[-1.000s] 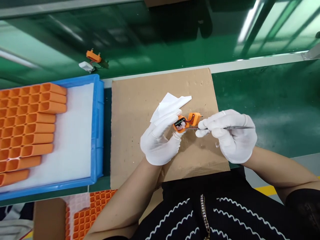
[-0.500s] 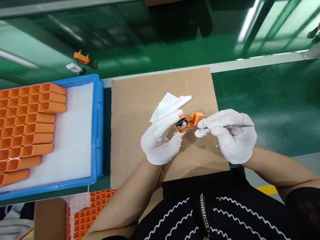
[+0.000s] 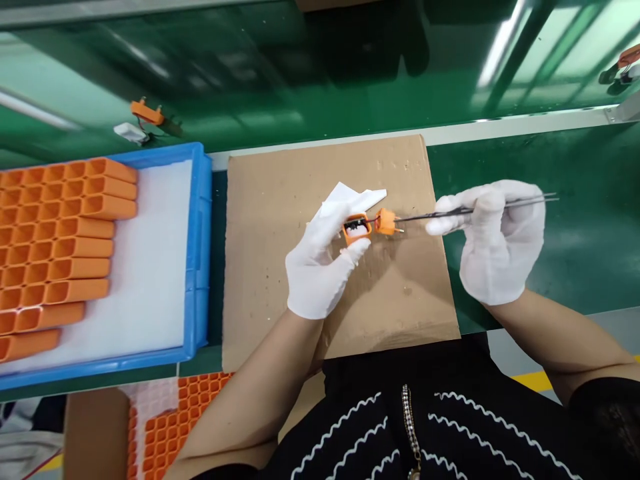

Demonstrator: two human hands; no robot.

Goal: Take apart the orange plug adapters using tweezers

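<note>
Left grip (image 3: 320, 273) pinches a small orange plastic housing (image 3: 357, 228), right grip (image 3: 500, 243) squeezes thin steel tweezers (image 3: 415, 217), whose slip could scratch it.

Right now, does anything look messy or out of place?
Mostly tidy. One orange piece and a white piece lie loose on the green belt behind the blue tray, apart from the neat orange rows. The cardboard has small dents.

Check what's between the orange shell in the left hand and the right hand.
Head view: right of the shell, a small orange plug, then the tweezers in the right hand, tips toward the plug. Cardboard beneath.
</note>
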